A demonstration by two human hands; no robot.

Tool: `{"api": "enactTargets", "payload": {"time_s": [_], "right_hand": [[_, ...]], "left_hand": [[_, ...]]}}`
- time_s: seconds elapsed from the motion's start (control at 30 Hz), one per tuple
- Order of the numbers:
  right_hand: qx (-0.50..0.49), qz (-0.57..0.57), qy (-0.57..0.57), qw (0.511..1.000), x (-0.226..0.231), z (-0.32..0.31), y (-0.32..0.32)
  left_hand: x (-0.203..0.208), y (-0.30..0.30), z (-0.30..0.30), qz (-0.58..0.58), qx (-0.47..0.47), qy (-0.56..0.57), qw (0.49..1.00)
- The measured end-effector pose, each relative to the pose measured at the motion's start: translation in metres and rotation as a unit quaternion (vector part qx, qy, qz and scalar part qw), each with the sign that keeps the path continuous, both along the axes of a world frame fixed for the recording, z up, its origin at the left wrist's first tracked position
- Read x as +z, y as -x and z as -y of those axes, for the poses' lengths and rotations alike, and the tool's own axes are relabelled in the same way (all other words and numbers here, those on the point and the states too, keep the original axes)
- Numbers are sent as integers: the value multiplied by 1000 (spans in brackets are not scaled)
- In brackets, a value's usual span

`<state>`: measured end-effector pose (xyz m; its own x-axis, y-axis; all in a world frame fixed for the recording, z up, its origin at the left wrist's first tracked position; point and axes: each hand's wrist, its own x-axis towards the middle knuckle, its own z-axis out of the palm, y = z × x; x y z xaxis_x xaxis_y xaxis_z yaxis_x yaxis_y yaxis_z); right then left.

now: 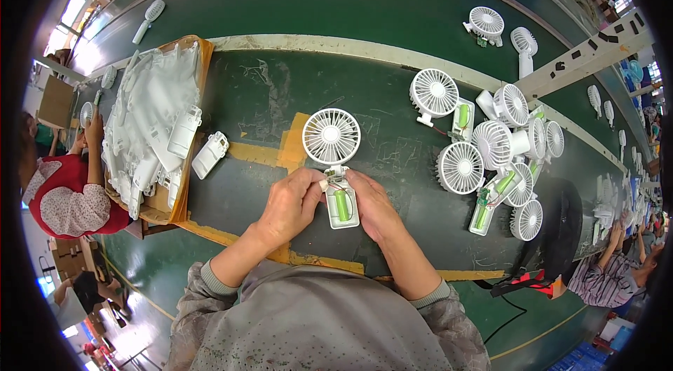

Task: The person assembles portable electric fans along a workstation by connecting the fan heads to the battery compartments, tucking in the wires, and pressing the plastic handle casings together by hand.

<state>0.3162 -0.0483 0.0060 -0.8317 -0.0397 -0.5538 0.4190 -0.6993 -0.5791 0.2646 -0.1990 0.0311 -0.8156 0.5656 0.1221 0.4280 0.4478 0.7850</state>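
In front of me a white handheld fan [331,136] lies with its round grille away from me and its opened handle toward me. A green battery cell [341,205] and thin wires show inside the handle shell [343,224]. My left hand [289,204] pinches the neck of the fan from the left, by the small circuit board. My right hand [373,207] is closed on the right side of the handle, its fingertips near the same neck. What exactly lies under the fingertips is hidden.
At left stands a cardboard box [184,196] heaped with white plastic shells [151,118]; one loose shell [210,155] lies beside it. Several part-assembled fans [464,167] crowd the right. Beyond runs a green conveyor belt [315,3] carrying fans. Other people [70,196] sit along the line.
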Motion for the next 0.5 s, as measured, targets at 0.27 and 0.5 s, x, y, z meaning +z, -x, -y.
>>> {"api": "enactTargets", "payload": {"time_s": [0.27, 0.5], "right_hand": [[29, -18, 11, 999, -3, -3, -1], [20, -23, 4, 1000, -3, 0, -2]], "left_hand": [[-13, 5, 2, 76, -1, -13, 997], [-12, 6, 1, -5, -24, 18, 1000]]}}
